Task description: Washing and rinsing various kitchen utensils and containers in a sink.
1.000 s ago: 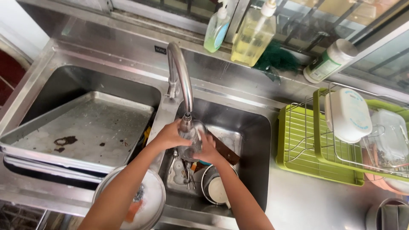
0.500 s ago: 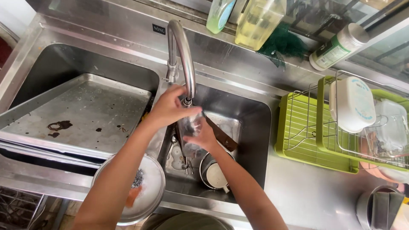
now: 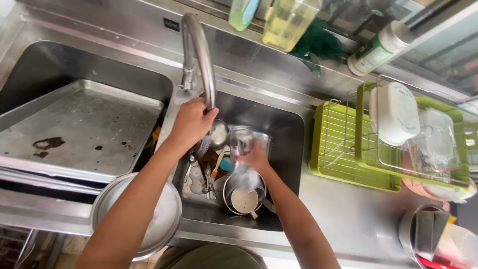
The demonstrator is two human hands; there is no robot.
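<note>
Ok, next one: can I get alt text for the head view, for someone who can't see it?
Over a steel sink full of dishes, the left hand rests by the tap spout and the right hand holds a clear glass. A metal tray fills the left basin; a green rack stands at right.

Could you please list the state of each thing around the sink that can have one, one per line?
left hand: gripping the faucet spout end
right hand: holding a clear glass
clear glass: tilted, over the right basin
faucet: swung over the right basin; flow unclear
metal tray: stained, resting across the left basin
small pot: upright in the basin, milky liquid inside
green drying rack: partly loaded
</note>
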